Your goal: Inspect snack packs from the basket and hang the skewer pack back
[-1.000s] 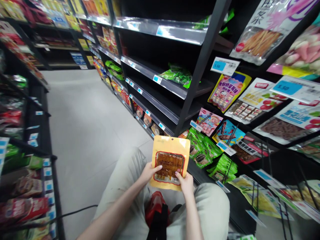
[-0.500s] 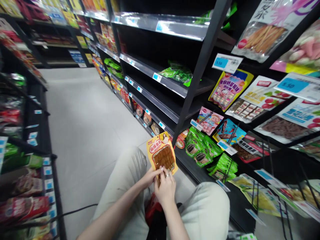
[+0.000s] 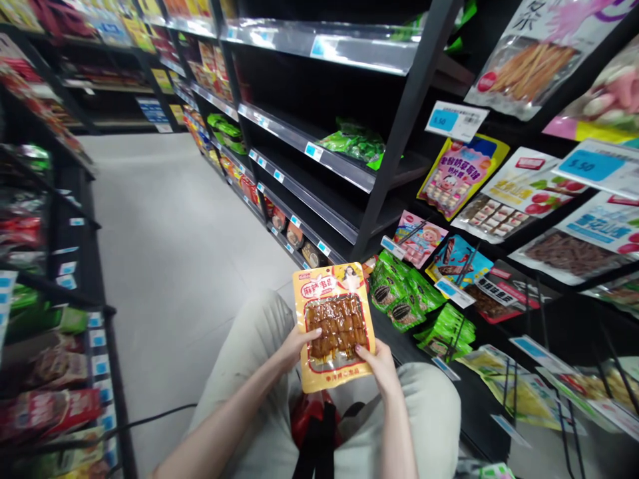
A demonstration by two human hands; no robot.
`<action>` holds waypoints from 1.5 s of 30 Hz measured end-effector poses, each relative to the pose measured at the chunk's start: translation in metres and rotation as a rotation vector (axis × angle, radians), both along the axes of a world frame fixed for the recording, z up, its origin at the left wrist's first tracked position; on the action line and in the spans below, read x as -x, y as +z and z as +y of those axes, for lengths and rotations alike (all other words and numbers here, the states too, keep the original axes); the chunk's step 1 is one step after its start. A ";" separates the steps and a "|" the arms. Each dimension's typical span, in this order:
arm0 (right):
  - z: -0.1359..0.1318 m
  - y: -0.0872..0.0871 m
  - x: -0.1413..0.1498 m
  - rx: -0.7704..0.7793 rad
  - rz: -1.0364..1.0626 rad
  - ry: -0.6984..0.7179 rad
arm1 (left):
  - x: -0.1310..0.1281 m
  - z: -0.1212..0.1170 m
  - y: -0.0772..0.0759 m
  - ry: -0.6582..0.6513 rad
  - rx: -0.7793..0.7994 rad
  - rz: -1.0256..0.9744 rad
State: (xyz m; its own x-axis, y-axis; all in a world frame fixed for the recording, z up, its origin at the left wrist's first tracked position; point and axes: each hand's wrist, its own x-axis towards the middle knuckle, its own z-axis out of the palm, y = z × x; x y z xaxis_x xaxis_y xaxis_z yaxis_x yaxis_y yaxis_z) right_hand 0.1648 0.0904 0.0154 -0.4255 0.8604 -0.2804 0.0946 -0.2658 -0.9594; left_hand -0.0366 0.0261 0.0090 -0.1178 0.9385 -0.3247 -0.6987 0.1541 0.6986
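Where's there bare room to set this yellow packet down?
Grey floor lies bare between the left shelving and the black shelf unit; the next shelf below the green bags also looks open, though dark. Hanging packets crowd the area right of your right hand.

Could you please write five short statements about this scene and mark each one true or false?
1. The left hand and the right hand both hold the pouch. True.
2. The pouch's printed front is turned away from the camera. False: it faces the camera.
3. Both thumbs lie on the pouch's front. True.
4. Green bags lie on a shelf. True.
5. The right hand is reaching onto the shelf. False: it is on the pouch.
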 end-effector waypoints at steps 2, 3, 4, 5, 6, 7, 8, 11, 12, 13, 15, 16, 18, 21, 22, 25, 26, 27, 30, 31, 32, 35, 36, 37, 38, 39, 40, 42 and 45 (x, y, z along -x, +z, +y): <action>-0.003 0.002 0.001 0.033 0.034 -0.020 | 0.000 0.000 0.001 0.010 -0.005 0.016; -0.004 0.003 0.002 0.036 0.043 -0.034 | 0.000 0.000 0.001 0.018 -0.004 0.023; -0.005 0.004 0.004 0.032 0.047 -0.045 | 0.001 -0.001 0.002 0.025 -0.001 0.028; -0.005 0.005 0.004 0.024 0.048 -0.052 | 0.001 -0.001 0.003 0.030 0.002 0.030; -0.006 0.006 0.005 0.022 0.048 -0.052 | 0.002 -0.001 0.004 0.031 0.003 0.031; -0.006 0.006 0.005 0.030 0.048 -0.040 | 0.003 -0.001 0.004 0.033 0.001 0.030; -0.006 0.006 0.005 0.048 0.047 -0.018 | 0.004 -0.001 0.005 0.036 -0.004 0.027; -0.008 0.004 0.006 0.108 0.021 0.061 | 0.006 -0.002 0.005 0.037 -0.021 0.010; -0.009 0.004 0.006 0.116 0.011 0.076 | 0.006 -0.002 0.005 0.033 -0.024 0.004; -0.009 0.003 0.007 0.114 0.003 0.082 | 0.006 -0.002 0.005 0.028 -0.026 -0.002; -0.010 0.002 0.008 0.101 -0.008 0.081 | 0.007 -0.002 0.005 0.021 -0.033 -0.015; -0.011 0.001 0.008 0.091 -0.012 0.082 | 0.007 -0.002 0.006 0.023 -0.036 -0.021; -0.011 0.000 0.009 0.065 -0.030 0.090 | 0.007 -0.002 0.006 0.028 -0.036 -0.024; -0.011 -0.001 0.009 0.024 -0.074 0.101 | 0.007 -0.002 0.006 0.031 -0.025 -0.011; -0.011 0.000 0.009 0.013 -0.089 0.102 | 0.008 -0.002 0.006 0.031 -0.022 -0.005; -0.011 0.001 0.010 -0.019 -0.115 0.099 | 0.008 -0.002 0.008 0.035 -0.016 0.003; -0.011 0.002 0.011 -0.023 -0.116 0.097 | 0.008 -0.002 0.008 0.039 -0.017 0.003; -0.011 0.003 0.011 -0.022 -0.114 0.096 | 0.008 -0.002 0.009 0.044 -0.017 0.001; -0.011 0.005 0.013 -0.025 -0.117 0.078 | 0.008 -0.002 0.011 0.044 -0.019 -0.011; -0.011 0.005 0.014 -0.033 -0.122 0.069 | 0.008 -0.002 0.011 0.042 -0.021 -0.015; -0.011 0.005 0.014 -0.043 -0.129 0.062 | 0.008 -0.002 0.010 0.040 -0.023 -0.018; -0.012 0.006 0.016 -0.053 -0.149 0.033 | 0.009 -0.002 0.009 0.044 -0.025 -0.035; -0.012 0.007 0.017 -0.051 -0.147 0.015 | 0.009 -0.003 0.008 0.041 -0.022 -0.045; -0.012 0.007 0.018 -0.048 -0.142 -0.011 | 0.009 -0.003 0.007 0.035 -0.016 -0.056; -0.013 0.007 0.020 -0.046 -0.133 -0.041 | 0.008 -0.003 0.007 0.024 -0.011 -0.069; -0.013 0.007 0.021 -0.046 -0.123 -0.072 | 0.008 -0.004 0.006 0.006 -0.009 -0.078; -0.013 0.007 0.022 -0.049 -0.116 -0.104 | 0.007 -0.004 0.006 -0.018 -0.011 -0.075; -0.012 0.007 0.024 -0.067 -0.112 -0.147 | 0.006 -0.004 0.006 -0.061 -0.020 -0.042; -0.012 0.006 0.027 -0.085 -0.114 -0.137 | 0.006 -0.004 0.006 -0.084 -0.022 0.013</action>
State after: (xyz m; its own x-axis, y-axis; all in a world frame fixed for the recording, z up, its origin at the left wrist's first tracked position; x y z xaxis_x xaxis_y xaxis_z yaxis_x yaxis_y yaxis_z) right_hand 0.1377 0.0779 0.0215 -0.2724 0.9307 -0.2441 0.1726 -0.2023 -0.9640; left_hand -0.0428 0.0225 0.0154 -0.0427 0.9521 -0.3028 -0.6746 0.1961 0.7116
